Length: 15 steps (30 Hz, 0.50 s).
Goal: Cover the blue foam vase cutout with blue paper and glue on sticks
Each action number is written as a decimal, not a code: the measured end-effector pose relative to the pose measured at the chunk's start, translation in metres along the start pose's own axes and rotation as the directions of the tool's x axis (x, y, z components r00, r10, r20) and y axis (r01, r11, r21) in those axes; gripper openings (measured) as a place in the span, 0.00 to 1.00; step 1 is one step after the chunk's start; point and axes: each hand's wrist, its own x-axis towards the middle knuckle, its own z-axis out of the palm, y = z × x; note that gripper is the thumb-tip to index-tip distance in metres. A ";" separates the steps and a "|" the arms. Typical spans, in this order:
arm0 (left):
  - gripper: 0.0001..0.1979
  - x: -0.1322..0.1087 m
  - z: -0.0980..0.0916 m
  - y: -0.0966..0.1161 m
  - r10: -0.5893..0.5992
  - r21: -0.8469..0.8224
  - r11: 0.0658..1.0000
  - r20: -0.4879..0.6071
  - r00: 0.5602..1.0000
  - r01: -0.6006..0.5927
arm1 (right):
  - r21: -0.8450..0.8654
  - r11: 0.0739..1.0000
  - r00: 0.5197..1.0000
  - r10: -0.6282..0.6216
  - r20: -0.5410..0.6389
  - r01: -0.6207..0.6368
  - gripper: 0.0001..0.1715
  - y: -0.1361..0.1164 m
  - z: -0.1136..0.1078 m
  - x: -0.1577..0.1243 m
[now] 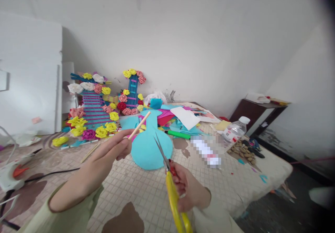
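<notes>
My left hand [110, 152] is closed in a pinch on a thin wooden stick [140, 125], whose free end points up and to the right. My right hand [187, 187] grips a pair of yellow-handled scissors [170, 180]; the blades [161, 151] are slightly parted and point up toward the stick. Behind both lies a turquoise vase-shaped paper cutout [150, 145] on the patterned table cover [125, 184].
Blue stick frames decorated with paper roses [91, 111] stand at the back left. Coloured paper sheets [180, 119], a green marker [179, 134], a plastic bottle [235, 130] and nuts [243, 151] lie to the right. A glue gun [12, 175] and cable sit at the left. A dark side table [256, 112] stands beyond.
</notes>
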 end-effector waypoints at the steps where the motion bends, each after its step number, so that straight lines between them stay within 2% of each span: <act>1: 0.19 0.001 0.000 -0.001 -0.020 0.014 1.000 -0.012 1.000 0.020 | -0.037 0.999 0.998 -0.015 -0.053 0.014 0.48 -0.001 -0.006 -0.003; 3: 0.20 0.002 0.002 -0.004 -0.061 0.062 0.996 -0.036 0.997 0.063 | -0.083 0.996 0.989 -0.043 -0.144 0.032 0.41 -0.005 -0.021 -0.011; 5: 0.21 0.002 0.003 -0.005 -0.082 0.108 0.990 -0.038 0.996 0.086 | -0.136 0.990 0.972 -0.053 -0.228 0.022 0.30 -0.009 -0.039 -0.017; 8: 0.20 0.003 0.006 -0.006 -0.048 0.131 0.990 0.003 0.999 0.047 | -0.402 0.908 0.916 -0.054 -0.398 -0.121 0.23 -0.008 -0.066 -0.022; 10: 0.19 0.004 0.008 -0.005 -0.027 0.127 0.992 0.024 0.999 0.024 | -0.579 0.771 0.892 -0.029 -0.451 -0.267 0.21 -0.003 -0.081 -0.020; 12: 0.16 0.005 0.011 -0.004 -0.022 0.128 0.992 0.032 0.999 0.018 | -0.732 0.549 0.876 -0.001 -0.483 -0.404 0.19 0.003 -0.090 -0.013; 13: 0.15 0.006 0.012 -0.003 -0.030 0.131 0.991 0.036 0.999 0.025 | -0.780 0.441 0.870 0.005 -0.493 -0.444 0.18 0.006 -0.092 -0.009; 15: 0.13 0.007 0.014 -0.002 -0.054 0.132 0.990 0.050 0.997 0.047 | -0.817 0.320 0.862 0.000 -0.507 -0.481 0.18 0.009 -0.093 -0.001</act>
